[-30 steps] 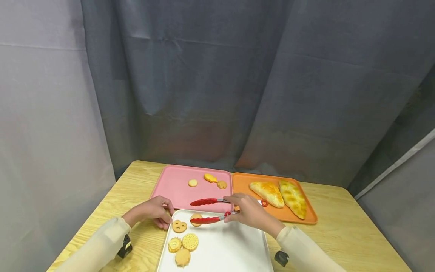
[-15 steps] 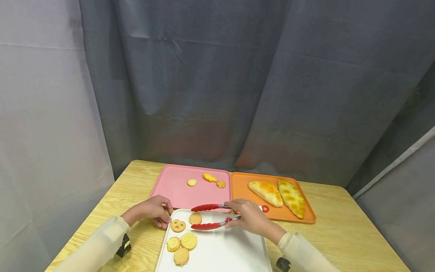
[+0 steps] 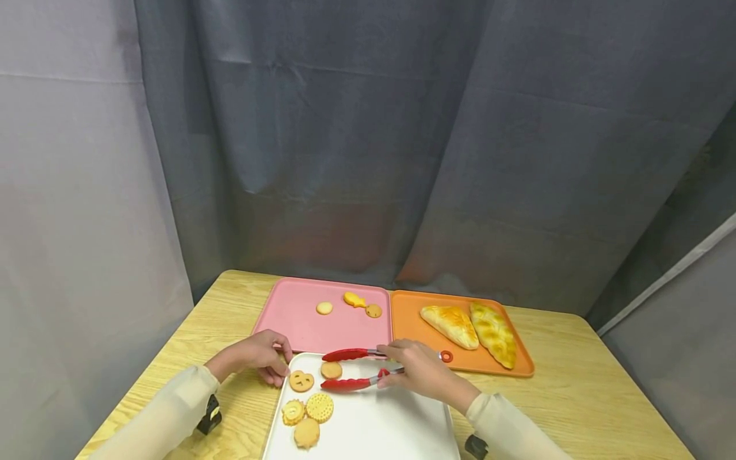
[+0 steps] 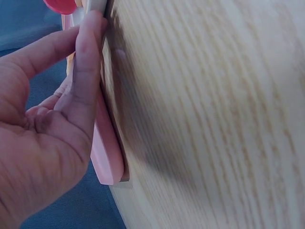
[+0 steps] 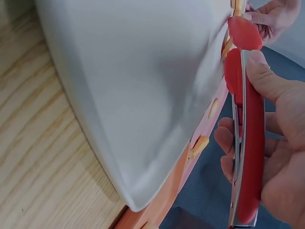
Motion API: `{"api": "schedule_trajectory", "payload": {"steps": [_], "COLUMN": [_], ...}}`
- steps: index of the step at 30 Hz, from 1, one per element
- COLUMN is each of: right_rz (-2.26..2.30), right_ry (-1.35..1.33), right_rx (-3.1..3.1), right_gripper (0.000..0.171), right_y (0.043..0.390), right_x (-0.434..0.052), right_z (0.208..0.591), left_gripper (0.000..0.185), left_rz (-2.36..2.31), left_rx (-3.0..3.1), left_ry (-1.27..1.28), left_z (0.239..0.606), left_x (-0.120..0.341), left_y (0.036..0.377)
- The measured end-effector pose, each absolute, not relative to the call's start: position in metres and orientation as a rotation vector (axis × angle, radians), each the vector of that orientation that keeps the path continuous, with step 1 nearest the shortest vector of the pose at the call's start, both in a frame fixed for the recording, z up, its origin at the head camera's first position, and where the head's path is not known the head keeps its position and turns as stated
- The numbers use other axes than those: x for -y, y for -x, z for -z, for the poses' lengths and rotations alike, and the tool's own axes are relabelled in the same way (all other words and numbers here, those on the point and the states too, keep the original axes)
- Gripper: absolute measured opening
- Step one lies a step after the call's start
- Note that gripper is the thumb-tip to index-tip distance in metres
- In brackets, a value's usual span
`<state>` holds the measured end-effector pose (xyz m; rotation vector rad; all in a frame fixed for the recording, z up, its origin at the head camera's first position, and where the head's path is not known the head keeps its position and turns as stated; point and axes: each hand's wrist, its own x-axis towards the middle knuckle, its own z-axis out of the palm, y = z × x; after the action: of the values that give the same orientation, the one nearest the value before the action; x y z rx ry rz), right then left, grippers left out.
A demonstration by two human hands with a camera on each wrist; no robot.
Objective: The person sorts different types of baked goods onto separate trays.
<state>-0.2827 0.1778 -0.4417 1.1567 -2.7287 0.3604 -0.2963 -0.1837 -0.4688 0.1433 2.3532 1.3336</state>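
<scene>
In the head view my left hand pinches the far left corner of a white tray; the left wrist view shows its thumb and finger at the rim. My right hand grips red-tipped metal tongs, whose arms are spread with nothing clamped. A plain round cookie lies on the tray between the two red tips. Left of it is a pretzel-shaped cookie. Nearer lie a dotted round cookie, a scalloped cookie and another plain one.
Behind the white tray sits a pink tray holding a small round cookie, a fish-shaped cookie and a brown cookie. An orange tray beside it bears two large pastries. Grey curtains surround the wooden table.
The tongs in my right hand have shifted toward me; the near tip no longer covers the round cookie, and the far tip is now closer to it. My left hand stays at the tray corner.
</scene>
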Motion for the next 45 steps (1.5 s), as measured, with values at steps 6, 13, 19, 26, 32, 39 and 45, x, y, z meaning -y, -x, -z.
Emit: {"api": "schedule_trajectory", "payload": {"steps": [6, 13, 19, 26, 32, 39, 45], "right_rz": [-0.408, -0.423, -0.452, -0.493, -0.516, -0.595, -0.579], "right_ry": [-1.146, -1.126, -1.125, -1.134, -1.139, -1.091, -0.985], "right_rx": [2.763, 2.782, 2.789, 2.786, 2.762, 2.762, 2.766], "right_gripper": [0.062, 0.063, 0.062, 0.06, 0.059, 0.054, 0.054], "right_y": [0.28, 0.279, 0.279, 0.278, 0.28, 0.29, 0.3], "right_x": [-0.183, -0.185, -0.185, -0.185, -0.186, -0.189, -0.198], "right_z": [0.437, 0.438, 0.44, 0.439, 0.437, 0.426, 0.413], "left_gripper": [0.019, 0.02, 0.019, 0.02, 0.021, 0.021, 0.02], "left_rz": [-1.333, -1.324, -1.31, -1.316, -1.334, -1.332, -1.33], "left_rx": [-2.351, -2.353, -2.369, -2.362, -2.344, -2.352, -2.35], "left_ry": [-0.149, -0.146, -0.127, -0.135, -0.162, -0.163, -0.164], "left_z": [0.467, 0.464, 0.464, 0.465, 0.466, 0.467, 0.466], "left_x": [0.183, 0.184, 0.183, 0.184, 0.184, 0.184, 0.183], "left_y": [0.296, 0.294, 0.295, 0.295, 0.295, 0.296, 0.296]}}
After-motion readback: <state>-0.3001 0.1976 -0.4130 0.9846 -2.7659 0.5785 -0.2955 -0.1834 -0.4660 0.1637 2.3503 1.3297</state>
